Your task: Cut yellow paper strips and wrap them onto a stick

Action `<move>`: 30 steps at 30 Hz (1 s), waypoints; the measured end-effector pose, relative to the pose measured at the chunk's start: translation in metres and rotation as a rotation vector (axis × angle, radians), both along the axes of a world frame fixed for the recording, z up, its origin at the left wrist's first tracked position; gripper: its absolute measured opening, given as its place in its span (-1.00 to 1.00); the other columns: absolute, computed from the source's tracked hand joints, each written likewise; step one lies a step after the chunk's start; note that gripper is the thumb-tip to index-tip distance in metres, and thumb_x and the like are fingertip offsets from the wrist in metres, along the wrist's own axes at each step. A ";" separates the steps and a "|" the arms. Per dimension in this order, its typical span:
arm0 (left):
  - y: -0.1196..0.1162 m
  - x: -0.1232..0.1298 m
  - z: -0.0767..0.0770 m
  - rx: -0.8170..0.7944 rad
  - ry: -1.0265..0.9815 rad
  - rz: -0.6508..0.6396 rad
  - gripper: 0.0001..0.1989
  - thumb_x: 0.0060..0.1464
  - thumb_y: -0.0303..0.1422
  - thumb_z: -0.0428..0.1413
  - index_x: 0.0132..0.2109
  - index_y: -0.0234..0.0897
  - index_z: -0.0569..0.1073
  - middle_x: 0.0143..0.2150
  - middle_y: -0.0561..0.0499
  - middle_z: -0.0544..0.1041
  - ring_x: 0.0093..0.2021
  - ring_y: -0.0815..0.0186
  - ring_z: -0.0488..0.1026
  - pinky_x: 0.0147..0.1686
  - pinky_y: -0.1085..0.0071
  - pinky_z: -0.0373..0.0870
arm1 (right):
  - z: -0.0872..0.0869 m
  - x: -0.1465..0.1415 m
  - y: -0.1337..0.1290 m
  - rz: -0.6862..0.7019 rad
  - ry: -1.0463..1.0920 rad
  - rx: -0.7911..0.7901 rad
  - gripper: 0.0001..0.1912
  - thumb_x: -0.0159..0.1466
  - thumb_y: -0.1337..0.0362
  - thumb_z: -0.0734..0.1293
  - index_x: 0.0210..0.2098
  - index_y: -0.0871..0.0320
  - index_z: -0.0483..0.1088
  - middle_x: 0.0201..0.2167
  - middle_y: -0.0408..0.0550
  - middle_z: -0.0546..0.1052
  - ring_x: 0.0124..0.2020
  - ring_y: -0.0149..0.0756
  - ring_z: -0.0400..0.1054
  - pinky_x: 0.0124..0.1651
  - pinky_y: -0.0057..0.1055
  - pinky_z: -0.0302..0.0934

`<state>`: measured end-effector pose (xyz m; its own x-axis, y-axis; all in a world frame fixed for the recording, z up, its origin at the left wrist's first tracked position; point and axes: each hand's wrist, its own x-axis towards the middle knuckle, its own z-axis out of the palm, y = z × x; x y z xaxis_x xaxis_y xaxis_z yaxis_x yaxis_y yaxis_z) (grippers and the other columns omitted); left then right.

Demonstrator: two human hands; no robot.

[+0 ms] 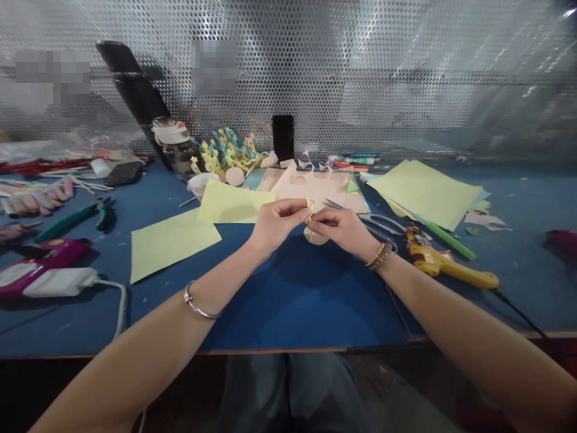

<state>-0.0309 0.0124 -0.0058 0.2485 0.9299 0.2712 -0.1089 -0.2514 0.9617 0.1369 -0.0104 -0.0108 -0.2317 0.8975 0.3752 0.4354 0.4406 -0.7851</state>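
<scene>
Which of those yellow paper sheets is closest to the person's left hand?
The sheet right behind the left hand. The other single sheet lies farther left, and the stacked sheet sits far right.

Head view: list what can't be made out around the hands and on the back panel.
Head view:
Yellow paper scrap: mostly hidden by the fingers of the left hand and right hand.
Pale round ball: top hidden by both hands.
Patches on perforated metal panel: pixelated, unreadable.
Magenta object: cut off by the right edge.
</scene>
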 end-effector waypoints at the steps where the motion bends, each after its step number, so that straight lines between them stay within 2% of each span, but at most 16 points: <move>1: 0.000 0.000 0.000 0.000 -0.001 0.000 -0.78 -0.16 -0.34 0.30 -0.28 -0.30 0.58 -0.33 -0.02 0.61 -0.28 0.28 0.50 -0.18 0.32 0.42 | 0.000 0.000 0.000 -0.001 0.003 -0.001 -0.78 0.17 0.15 0.35 -0.40 0.18 0.53 -0.41 -0.06 0.58 -0.37 -0.32 0.41 -0.26 -0.37 0.27; 8: 0.000 -0.001 0.001 0.033 0.028 0.009 -0.77 -0.03 -0.22 0.21 -0.26 -0.26 0.60 -0.25 -0.03 0.61 -0.20 0.26 0.49 -0.12 0.31 0.39 | 0.000 0.000 0.000 -0.018 0.042 -0.016 -0.81 0.15 0.18 0.36 -0.43 0.18 0.52 -0.40 -0.06 0.58 -0.38 -0.33 0.41 -0.26 -0.38 0.28; 13: 0.002 -0.001 0.000 0.032 0.019 0.003 -0.77 -0.09 -0.27 0.26 -0.25 -0.27 0.60 -0.20 -0.06 0.61 -0.17 0.23 0.50 -0.10 0.28 0.40 | 0.000 -0.001 0.000 -0.008 0.033 -0.021 -0.82 0.16 0.19 0.35 -0.41 0.17 0.52 -0.39 -0.06 0.58 -0.36 -0.32 0.42 -0.24 -0.37 0.28; 19: 0.002 -0.002 0.000 0.042 0.008 -0.017 -0.75 -0.07 -0.28 0.25 -0.20 -0.29 0.59 -0.10 -0.08 0.59 -0.11 0.21 0.49 -0.07 0.29 0.40 | 0.000 -0.001 -0.001 0.019 0.014 -0.024 -0.81 0.17 0.20 0.34 -0.42 0.19 0.51 -0.43 -0.08 0.57 -0.39 -0.35 0.39 -0.26 -0.39 0.26; 30: 0.001 -0.002 0.000 0.034 0.028 -0.004 -0.76 -0.07 -0.27 0.25 -0.25 -0.31 0.59 -0.14 -0.09 0.60 -0.13 0.20 0.50 -0.09 0.31 0.40 | -0.002 -0.001 0.000 0.020 -0.010 -0.025 -0.82 0.16 0.20 0.34 -0.39 0.20 0.50 -0.40 -0.07 0.56 -0.37 -0.35 0.41 -0.26 -0.39 0.26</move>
